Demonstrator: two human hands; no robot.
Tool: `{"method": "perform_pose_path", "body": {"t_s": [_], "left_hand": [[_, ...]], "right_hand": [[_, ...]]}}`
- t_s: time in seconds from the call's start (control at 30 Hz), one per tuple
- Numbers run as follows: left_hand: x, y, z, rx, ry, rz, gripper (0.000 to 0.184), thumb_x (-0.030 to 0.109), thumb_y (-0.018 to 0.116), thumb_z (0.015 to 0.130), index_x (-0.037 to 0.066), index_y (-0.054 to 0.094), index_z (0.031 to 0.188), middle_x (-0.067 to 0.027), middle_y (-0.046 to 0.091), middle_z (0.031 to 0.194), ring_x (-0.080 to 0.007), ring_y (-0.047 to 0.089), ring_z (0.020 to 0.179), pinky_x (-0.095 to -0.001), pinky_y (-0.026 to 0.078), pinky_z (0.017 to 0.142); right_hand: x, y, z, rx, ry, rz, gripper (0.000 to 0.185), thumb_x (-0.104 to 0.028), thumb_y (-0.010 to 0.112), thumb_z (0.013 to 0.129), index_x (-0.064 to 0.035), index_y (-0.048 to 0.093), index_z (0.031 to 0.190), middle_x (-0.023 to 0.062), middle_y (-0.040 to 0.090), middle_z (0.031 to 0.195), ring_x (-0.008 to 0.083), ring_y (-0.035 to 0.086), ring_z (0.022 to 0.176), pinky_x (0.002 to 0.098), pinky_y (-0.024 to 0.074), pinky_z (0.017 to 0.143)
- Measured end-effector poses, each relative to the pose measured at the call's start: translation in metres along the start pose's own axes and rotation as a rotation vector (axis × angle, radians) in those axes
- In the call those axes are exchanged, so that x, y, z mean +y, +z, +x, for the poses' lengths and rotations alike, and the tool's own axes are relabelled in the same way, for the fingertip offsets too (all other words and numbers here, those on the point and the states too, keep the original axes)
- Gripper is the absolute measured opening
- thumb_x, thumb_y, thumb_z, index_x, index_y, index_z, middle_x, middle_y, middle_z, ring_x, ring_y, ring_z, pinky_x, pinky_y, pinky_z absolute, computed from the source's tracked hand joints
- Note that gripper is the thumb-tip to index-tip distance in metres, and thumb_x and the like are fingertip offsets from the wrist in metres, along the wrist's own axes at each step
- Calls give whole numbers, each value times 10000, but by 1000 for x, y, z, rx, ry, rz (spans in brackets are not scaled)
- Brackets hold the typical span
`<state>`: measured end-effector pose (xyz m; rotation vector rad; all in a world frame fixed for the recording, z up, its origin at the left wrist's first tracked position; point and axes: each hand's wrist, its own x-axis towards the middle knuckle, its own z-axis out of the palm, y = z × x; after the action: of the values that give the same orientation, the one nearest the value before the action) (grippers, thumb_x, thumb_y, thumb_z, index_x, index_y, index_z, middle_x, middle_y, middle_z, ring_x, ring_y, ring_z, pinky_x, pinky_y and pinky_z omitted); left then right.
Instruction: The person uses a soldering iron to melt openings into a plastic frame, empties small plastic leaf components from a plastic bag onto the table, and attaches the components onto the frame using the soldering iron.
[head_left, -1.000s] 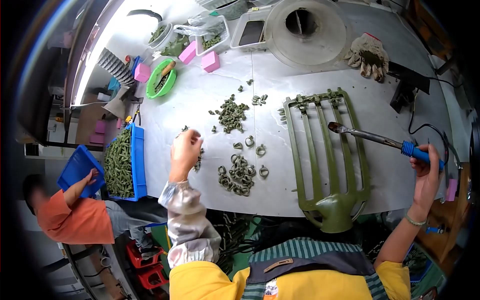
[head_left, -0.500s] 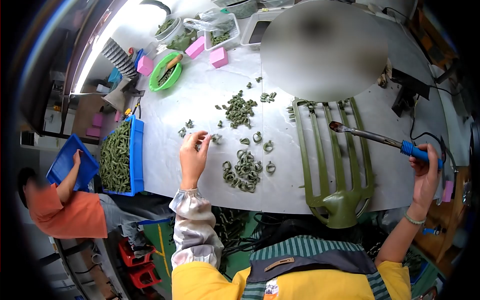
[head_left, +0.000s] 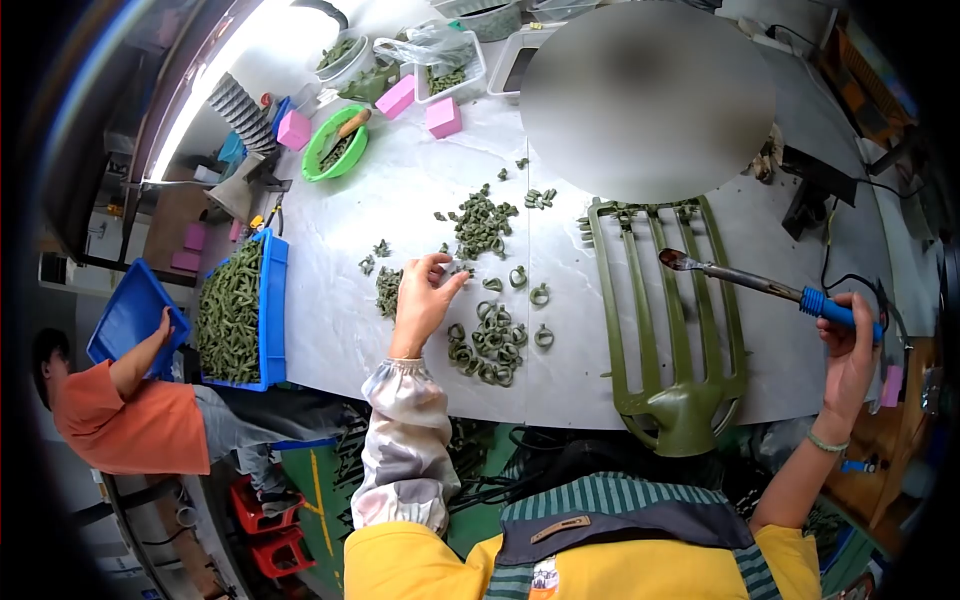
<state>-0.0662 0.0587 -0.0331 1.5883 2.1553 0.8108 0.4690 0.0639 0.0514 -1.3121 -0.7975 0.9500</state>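
Note:
My left hand (head_left: 426,298) is over the left part of the table, thumb and fingertips closed on a small green plastic ring piece (head_left: 462,269). Loose green ring pieces (head_left: 490,338) lie just right of it, and a heap of smaller green pieces (head_left: 482,226) is beyond. Another small heap (head_left: 388,290) lies partly hidden by the hand. In my right hand (head_left: 850,345) is a soldering iron (head_left: 760,280) with a blue grip and a dark spoon-shaped tip. That tip hangs above an olive-green slatted plastic frame (head_left: 680,410), which lies flat on the table.
A blue crate (head_left: 272,320) full of green pieces stands at the left edge. A green bowl (head_left: 340,165), pink blocks (head_left: 443,118) and a clear tub (head_left: 470,75) sit further back. Left, a person in an orange shirt (head_left: 140,425) holds a blue tray (head_left: 140,310). A blurred patch covers the back right.
My left hand has moved right with the small ring piece, uncovering the small heap on its left. My right hand and the soldering iron are nearly still.

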Motion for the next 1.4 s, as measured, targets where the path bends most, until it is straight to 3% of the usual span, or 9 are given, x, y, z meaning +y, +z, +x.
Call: {"method": "perform_pose_path", "body": {"t_s": [0.07,0.13,0.27,0.43,0.63,0.73,0.93,0.97,1.4], "left_hand": [[3,3,1,-46,1,23,324,140,797,820,5,665,1083,-60,622,972,-129,585,802,-288,519,753],[10,-1,-2,-99,-59,-124,236,84,793,797,-7,653,965,-19,640,838,-102,590,756,-264,510,720],[26,0,-1,-80,-76,-363,212,53,759,834,13,718,1039,-22,684,807,-73,603,730,-230,500,684],[115,18,3,-300,-56,-703,250,50,663,937,-42,690,1168,-98,729,1002,-134,692,888,-260,563,822],[176,79,18,-438,152,-572,232,42,661,934,-36,694,1150,-88,731,988,-118,697,888,-228,557,819],[177,113,28,-311,316,-612,137,38,689,911,-13,730,1032,-31,728,911,-109,694,836,-221,551,757],[197,137,35,39,707,-177,133,67,750,805,70,755,938,-45,728,881,-233,623,836,-322,516,764],[196,143,37,24,672,-222,144,88,758,779,86,761,923,-25,732,879,-249,563,859,-352,481,792],[194,154,41,18,677,-91,180,108,786,783,104,778,962,-29,741,896,-211,571,854,-320,472,822]], "right_hand": [[1,0,-1,8,-9,1,312,-328,676,936,-19,693,976,74,691,846,135,686,679,227,564,643],[2,1,-2,5,7,24,305,-315,673,939,-13,691,978,81,692,862,146,689,681,231,565,641],[3,-1,-3,-5,-5,25,290,-282,659,949,5,685,981,97,692,890,173,696,683,243,574,638],[4,7,-3,-36,-33,54,286,-258,643,958,25,680,977,112,696,891,194,707,690,262,590,631],[12,12,2,-74,-34,69,290,-250,633,965,31,697,993,120,713,880,200,722,701,267,600,637],[12,15,4,-82,-34,60,292,-251,629,967,32,700,983,124,715,862,199,724,704,268,602,642],[24,23,11,-85,-11,103,293,-250,627,968,34,700,971,133,715,838,200,725,701,272,604,644],[26,25,12,-79,-16,118,292,-245,626,968,38,698,969,134,715,840,202,726,704,271,606,642],[39,39,19,-91,8,150,293,-238,623,969,47,684,948,137,713,853,196,720,684,272,602,633]]}}
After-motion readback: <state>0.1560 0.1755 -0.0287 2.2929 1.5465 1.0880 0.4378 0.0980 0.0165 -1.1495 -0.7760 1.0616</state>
